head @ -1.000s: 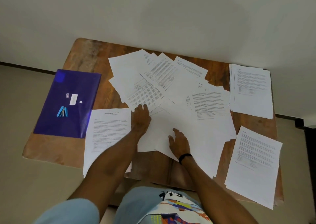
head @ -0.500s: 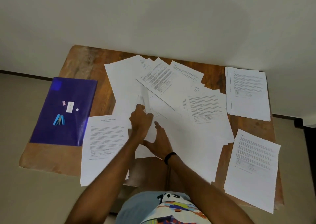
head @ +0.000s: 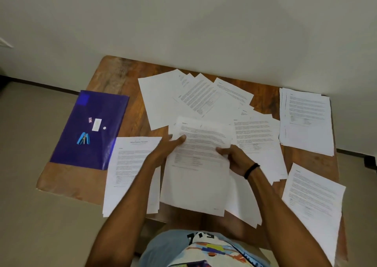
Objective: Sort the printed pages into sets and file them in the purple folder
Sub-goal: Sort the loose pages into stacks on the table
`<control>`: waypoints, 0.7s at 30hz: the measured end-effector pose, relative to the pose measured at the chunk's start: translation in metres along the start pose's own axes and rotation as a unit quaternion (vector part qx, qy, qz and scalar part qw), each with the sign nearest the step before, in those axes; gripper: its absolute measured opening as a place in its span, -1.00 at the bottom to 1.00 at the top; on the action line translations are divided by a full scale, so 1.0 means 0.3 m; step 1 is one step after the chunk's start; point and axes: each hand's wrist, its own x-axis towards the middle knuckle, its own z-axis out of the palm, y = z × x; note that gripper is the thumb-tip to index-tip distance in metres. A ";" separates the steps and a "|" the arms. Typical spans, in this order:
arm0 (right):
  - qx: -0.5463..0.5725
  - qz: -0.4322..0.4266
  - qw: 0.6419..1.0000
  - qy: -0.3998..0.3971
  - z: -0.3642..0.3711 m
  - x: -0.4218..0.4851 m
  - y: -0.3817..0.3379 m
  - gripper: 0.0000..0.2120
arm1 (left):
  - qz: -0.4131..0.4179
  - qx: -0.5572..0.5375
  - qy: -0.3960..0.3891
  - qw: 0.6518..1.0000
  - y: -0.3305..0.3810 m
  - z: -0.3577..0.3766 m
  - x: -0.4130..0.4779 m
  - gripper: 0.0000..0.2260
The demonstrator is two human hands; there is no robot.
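Printed white paper pages (head: 257, 136) cover brown wooden table (head: 114, 77) by pale wall (head: 183, 22) | left hand (head: 166, 148), right hand (head: 234, 159) grip sheet (head: 201, 175) between them | flat purple plastic folder (head: 89, 144) well left of left hand

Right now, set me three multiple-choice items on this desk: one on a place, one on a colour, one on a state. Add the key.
1. Where does the blue stapler lie?
A. on the floor
B. on the purple folder
C. on a stack of pages

2. What colour is the wristband on the right arm?
A. black
B. red
C. yellow

3. How is the middle printed page placed?
A. flat on the table, untouched
B. tucked inside the folder
C. held by both hands

Key: 1 B, the stapler rests on the folder's cover. 2 A, the band at the wrist is black. 3 C, the left hand and the right hand each grip a side edge of it.
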 end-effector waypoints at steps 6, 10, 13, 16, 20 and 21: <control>-0.190 0.059 0.977 0.071 0.009 0.090 0.075 -0.57 | -0.009 -0.108 -0.065 0.992 -0.144 -0.061 -0.091 -0.60; -0.261 0.095 0.960 0.041 0.115 0.173 0.183 -0.62 | 0.021 -0.099 0.057 0.993 -0.218 -0.183 -0.112 -0.56; -0.284 0.102 0.953 0.033 0.222 0.251 0.268 -0.61 | 0.032 -0.017 0.147 0.988 -0.243 -0.268 -0.118 -0.58; -0.329 0.080 0.938 0.075 0.330 0.334 0.343 -0.58 | 0.030 0.183 0.293 0.938 -0.279 -0.327 -0.115 -0.29; -0.383 0.061 0.915 0.114 0.467 0.398 0.409 -0.64 | 0.024 0.336 0.275 0.901 -0.369 -0.307 -0.108 -0.23; -0.396 0.060 0.909 0.119 0.489 0.410 0.425 -0.64 | 0.016 0.348 0.248 0.904 -0.389 -0.289 -0.110 -0.24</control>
